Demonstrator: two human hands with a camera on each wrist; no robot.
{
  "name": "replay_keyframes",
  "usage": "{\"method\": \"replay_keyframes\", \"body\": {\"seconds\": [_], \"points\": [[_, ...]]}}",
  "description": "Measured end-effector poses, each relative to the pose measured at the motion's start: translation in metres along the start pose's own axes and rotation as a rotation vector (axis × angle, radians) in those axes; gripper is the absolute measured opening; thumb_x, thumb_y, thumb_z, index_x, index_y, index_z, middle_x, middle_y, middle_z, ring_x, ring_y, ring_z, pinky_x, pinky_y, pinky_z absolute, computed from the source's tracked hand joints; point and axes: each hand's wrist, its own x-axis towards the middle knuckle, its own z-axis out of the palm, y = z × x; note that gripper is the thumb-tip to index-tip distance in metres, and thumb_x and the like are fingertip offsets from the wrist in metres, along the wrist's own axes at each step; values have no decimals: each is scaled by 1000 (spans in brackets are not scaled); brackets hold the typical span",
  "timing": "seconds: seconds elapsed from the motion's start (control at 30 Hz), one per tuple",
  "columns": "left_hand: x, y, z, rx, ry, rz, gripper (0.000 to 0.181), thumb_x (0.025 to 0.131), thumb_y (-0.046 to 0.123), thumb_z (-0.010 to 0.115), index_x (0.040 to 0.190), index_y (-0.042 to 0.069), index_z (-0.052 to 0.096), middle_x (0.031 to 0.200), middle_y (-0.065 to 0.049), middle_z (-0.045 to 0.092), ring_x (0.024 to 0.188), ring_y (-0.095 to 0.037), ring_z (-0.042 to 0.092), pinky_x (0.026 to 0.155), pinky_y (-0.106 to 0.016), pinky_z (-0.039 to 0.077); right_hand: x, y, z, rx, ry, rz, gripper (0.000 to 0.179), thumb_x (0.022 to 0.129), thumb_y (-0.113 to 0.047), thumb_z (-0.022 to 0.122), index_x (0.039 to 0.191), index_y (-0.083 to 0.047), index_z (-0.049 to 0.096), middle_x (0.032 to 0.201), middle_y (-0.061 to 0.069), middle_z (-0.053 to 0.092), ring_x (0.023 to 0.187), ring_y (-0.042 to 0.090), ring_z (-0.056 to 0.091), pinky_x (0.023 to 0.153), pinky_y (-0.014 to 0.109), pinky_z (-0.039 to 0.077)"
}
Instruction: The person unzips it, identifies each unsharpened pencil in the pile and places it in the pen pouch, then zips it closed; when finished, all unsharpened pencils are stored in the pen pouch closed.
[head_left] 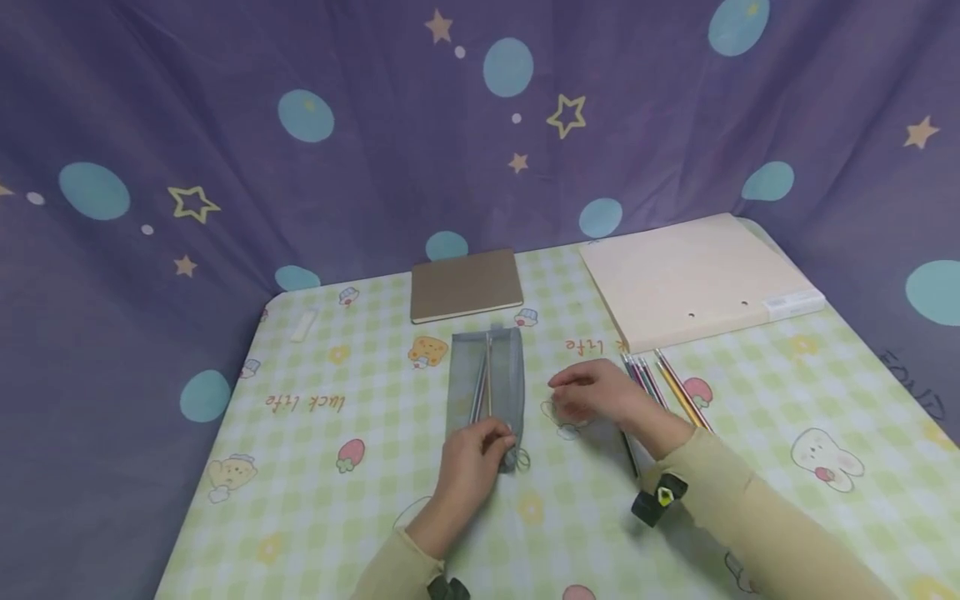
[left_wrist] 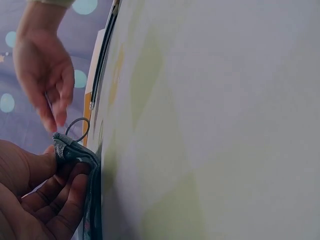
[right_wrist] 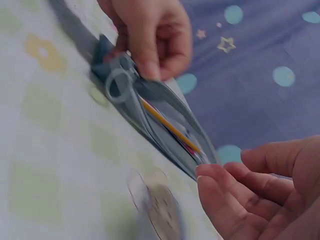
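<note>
A grey mesh zip pencil pouch lies on the table with several pencils inside. My left hand pinches the pouch's near end between thumb and fingers, beside its ring-shaped zip pull. Through the parted zip in the right wrist view, a yellow pencil shows. To the right of the pouch, my right hand hovers with loosely bent fingers and nothing in them. Under and behind that forearm lie several loose striped pencils, and a dark pencil is partly hidden by the wrist.
A brown notebook lies behind the pouch. At the back right is a large cream folder, its front edge close to the loose pencils. A small white object lies at the back left. A purple curtain hangs behind the table.
</note>
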Motion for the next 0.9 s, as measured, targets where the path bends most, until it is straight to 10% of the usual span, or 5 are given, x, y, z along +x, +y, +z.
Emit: {"method": "replay_keyframes", "body": {"seconds": [0.4, 0.9], "points": [[2, 5, -1, 9, -50, -110, 8, 86, 18, 75, 80, 20, 69, 74, 10, 65, 67, -6, 57, 65, -26, 47, -44, 9, -63, -77, 56, 36, 43, 98, -16, 59, 129, 12, 52, 117, 26, 64, 89, 27, 68, 75, 39, 56], [2, 6, -2, -17, -58, -132, 8, 87, 18, 74, 80, 20, 69, 71, 12, 63, 64, -5, 55, 62, -25, 46, -65, 30, -81, -277, 227, 96, 28, 92, -10, 66, 111, 10, 64, 96, 19, 70, 72, 22, 68, 63, 35, 56]]}}
